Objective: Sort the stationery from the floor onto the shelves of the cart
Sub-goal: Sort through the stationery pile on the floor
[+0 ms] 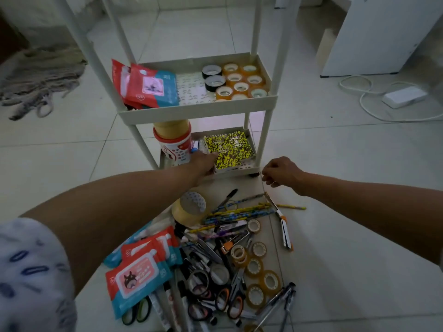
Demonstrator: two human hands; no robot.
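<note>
A person's left hand (202, 164) reaches into the bottom shelf (239, 169) of a white plastic cart (199, 109), its fingers at the near left corner of a yellow-and-black patterned notebook (229, 149) that lies flat there; whether the fingers pinch the notebook or only touch it cannot be told, as they are hidden behind the back of the hand. The right hand (281, 171) hovers just beside the shelf's right front corner, fingers loosely curled downward and holding nothing. A red-and-white canister (173, 142) with a tan lid stands at the left of the bottom shelf, just beside the left hand. On the shelf above, red-and-blue wipe packs (148, 86) lean at the left, while two black tape rolls (212, 76) and a cluster of clear amber tape rolls (242, 82) fill the right side. On the tiled floor (347, 164) in front of the cart lies the unsorted heap: more wipe packs (136, 276), a wide tan tape roll (191, 208), patterned pencils (239, 210), small clear tape rolls (261, 269), scissors (230, 300), pens (275, 305) and an orange-tipped utility knife (284, 226). A white power adapter (404, 97) with its cable lies on the floor at right.
</note>
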